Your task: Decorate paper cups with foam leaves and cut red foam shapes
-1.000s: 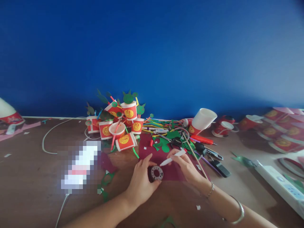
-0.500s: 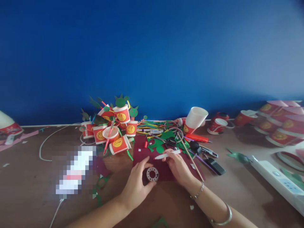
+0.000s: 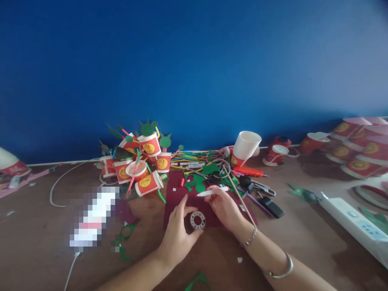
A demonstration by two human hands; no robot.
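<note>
My left hand (image 3: 177,230) holds a whitish ring with small holes around it (image 3: 193,220), like the core of a tape roll, between thumb and fingers. The ring is at the lower part of a dark red sheet of paper (image 3: 174,206). In my right hand (image 3: 226,210) is a white marker (image 3: 209,193) with red ends, its tip pointing left above the sheet. A small red cap (image 3: 182,182) lies near the sheet's upper left. Green paper cut-outs (image 3: 200,187) and black-handled scissors (image 3: 216,176) lie beyond the marker.
Red-and-white paper cups (image 3: 148,184) with straws and green paper shapes are piled at left. Stacked white cups (image 3: 246,145), an orange cutter (image 3: 248,171) and a black key fob (image 3: 272,207) lie right. Further right is a power strip (image 3: 348,218). A blurred bright device (image 3: 95,218) lies left.
My left hand and the ring have shifted slightly right across the sheet. The marker stays in my right hand, now more level. The view has turned a little.
</note>
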